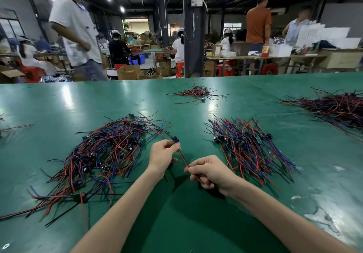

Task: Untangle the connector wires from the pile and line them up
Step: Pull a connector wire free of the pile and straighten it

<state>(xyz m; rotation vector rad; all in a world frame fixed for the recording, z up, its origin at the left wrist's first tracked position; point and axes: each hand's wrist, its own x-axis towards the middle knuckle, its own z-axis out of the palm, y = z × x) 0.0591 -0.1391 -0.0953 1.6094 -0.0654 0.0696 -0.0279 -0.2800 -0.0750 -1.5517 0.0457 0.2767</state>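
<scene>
A tangled pile of red, blue and black connector wires (102, 154) lies on the green table (196, 223) to my left. To my right lies a second group of wires (249, 146), lined up roughly side by side. Between the two, my left hand (163, 157) pinches one connector wire (183, 157) just below its dark blue connector (175, 140). My right hand (211, 172) grips the same wire's red lead lower down, so the wire runs taut between my hands. Thin leads from the connector still trail back into the left pile.
A small wire heap (196, 93) sits at the table's far middle, and a large dark heap (337, 109) at the far right. A few loose wires (11, 128) lie at the left edge. Beyond the table, people stand and sit at other workbenches.
</scene>
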